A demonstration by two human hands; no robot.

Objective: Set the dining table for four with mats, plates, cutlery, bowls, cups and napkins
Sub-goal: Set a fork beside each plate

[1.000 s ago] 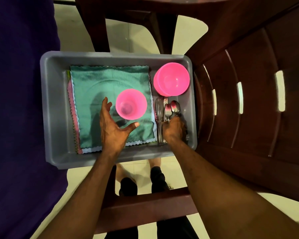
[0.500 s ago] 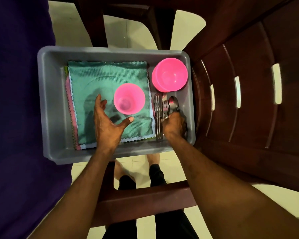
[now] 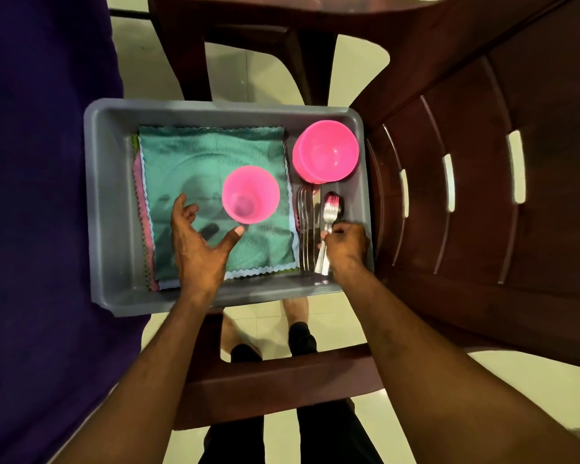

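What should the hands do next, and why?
Probably lift the cutlery up out of the bin. The right hand is closed around some of the handles, while the rest lie flat beside it. The left hand is open beside the cup, not touching it, so it may grab that next.

The right hand (image 3: 345, 244) has lifted a fork (image 3: 329, 214) from the cutlery; the left hand (image 3: 200, 244) has spread wider beside the cup (image 3: 250, 194).

Both forearms reach forward and down. Left hand (image 3: 198, 242) is spread wide, thumb out, palm down; right hand (image 3: 345, 244) has its grip curled tight, knuckles up.
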